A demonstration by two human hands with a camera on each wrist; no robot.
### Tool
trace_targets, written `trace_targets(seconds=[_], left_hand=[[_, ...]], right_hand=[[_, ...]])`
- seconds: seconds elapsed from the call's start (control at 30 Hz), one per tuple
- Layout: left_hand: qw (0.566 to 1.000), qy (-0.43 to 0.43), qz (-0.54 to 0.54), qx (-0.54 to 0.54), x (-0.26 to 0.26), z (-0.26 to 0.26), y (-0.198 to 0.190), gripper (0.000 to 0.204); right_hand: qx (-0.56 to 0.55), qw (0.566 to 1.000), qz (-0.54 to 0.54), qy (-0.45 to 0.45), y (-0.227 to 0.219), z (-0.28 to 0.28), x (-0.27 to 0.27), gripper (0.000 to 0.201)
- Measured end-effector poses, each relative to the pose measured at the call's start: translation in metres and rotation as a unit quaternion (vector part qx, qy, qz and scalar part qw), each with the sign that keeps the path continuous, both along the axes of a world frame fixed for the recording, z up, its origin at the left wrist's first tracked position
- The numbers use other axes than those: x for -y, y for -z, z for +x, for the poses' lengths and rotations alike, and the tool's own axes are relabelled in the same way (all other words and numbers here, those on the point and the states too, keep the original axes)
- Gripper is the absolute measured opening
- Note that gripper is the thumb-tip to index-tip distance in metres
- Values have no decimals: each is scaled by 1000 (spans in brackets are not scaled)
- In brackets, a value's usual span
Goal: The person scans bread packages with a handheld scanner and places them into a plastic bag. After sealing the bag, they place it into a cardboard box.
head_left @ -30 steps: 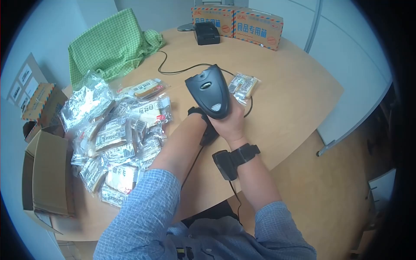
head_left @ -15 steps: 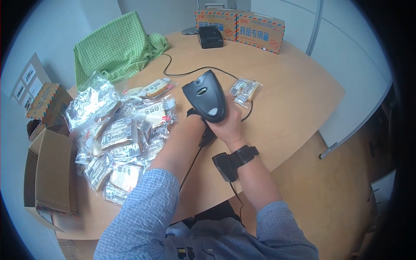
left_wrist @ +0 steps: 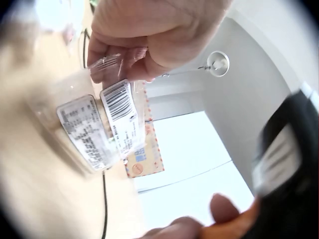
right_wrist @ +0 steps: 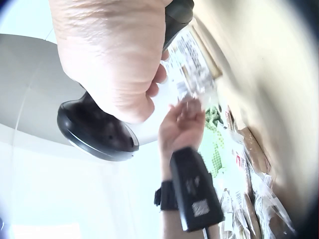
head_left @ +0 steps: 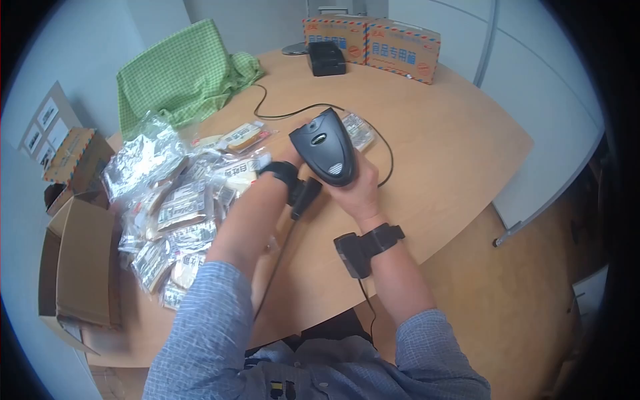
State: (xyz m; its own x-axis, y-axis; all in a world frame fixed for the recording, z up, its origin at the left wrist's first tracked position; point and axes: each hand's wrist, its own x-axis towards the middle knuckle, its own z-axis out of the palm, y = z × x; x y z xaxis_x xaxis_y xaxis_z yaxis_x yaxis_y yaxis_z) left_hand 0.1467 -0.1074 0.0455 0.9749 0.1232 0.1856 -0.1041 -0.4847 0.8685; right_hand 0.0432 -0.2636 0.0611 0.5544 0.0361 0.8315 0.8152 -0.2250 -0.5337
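My right hand (head_left: 357, 190) grips a black barcode scanner (head_left: 325, 150) by its handle, its head raised over the table. In the left wrist view, my left hand (left_wrist: 159, 32) pinches the clear wrapper of a packet of sliced bread (left_wrist: 82, 127) at one edge. A barcode label and a printed label show on that packet. Seen from the head, the bread packet (head_left: 359, 131) is partly behind the scanner, which also hides most of my left hand. The right wrist view shows the left hand (right_wrist: 182, 124) beyond the scanner, with the packet at its fingertips.
A heap of bagged bread (head_left: 180, 207) lies left on the table (head_left: 453, 153), beside an open cardboard box (head_left: 87, 267). A green checked cloth (head_left: 177, 73) is behind it. At the back stand printed cartons (head_left: 400, 50) and a black device (head_left: 327, 59). A cable (head_left: 300, 110) crosses the tabletop.
My left forearm has drawn back to the left, and the bread packet has shifted left, partly behind the scanner. The right hand still holds the scanner in nearly the same place.
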Motion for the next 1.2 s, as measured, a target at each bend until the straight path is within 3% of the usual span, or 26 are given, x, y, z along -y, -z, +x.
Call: trace_targets(seconds=[0.13, 0.27, 0.43, 0.6, 0.87, 1.03, 1.2], left_hand=[[957, 56, -283, -25, -71, -43, -68, 16], [957, -12, -291, 19, -114, -100, -102, 17], [937, -52, -345, 22, -127, -150, -97, 13], [932, -70, -356, 11, -120, -174, -90, 12], [922, -85, -377, 32, -135, -197, -93, 15], [914, -139, -371, 87, -184, -235, -97, 22], [896, -229, -354, 138, -254, -273, -72, 30]], right_hand=[[-30, 997, -62, -26, -5, -6, -3, 34], [-30, 990, -128, -56, -12, -18, -12, 35], [-29, 972, -211, -101, -16, -32, -23, 39], [0, 958, -265, -107, -15, -40, -30, 38], [-1, 961, -266, -69, -9, -35, -28, 36], [-6, 968, -237, -77, -9, -34, -27, 39], [-34, 966, -250, -58, -12, -35, -25, 41]])
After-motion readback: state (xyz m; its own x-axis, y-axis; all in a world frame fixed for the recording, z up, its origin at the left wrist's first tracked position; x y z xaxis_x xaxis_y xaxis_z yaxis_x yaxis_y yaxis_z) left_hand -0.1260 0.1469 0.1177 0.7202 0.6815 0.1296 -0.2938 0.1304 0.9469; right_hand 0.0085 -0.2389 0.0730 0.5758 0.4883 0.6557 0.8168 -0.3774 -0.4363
